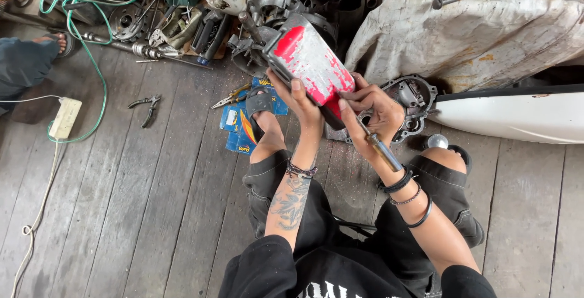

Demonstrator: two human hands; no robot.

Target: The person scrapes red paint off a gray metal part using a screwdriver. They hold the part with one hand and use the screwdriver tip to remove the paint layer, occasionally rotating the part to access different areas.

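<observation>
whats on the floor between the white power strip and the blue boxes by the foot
In the head view, a pair of dark pliers lies on the bare planks between the power strip and the blue boxes; nothing else sits there.

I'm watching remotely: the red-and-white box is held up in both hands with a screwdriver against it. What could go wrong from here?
1. The screwdriver in the right hand bears on the box close to the left hand; a slip could jab those fingers.
2. The box is held in the air, unsupported; if dropped, it could land on the sandalled foot below.
</observation>
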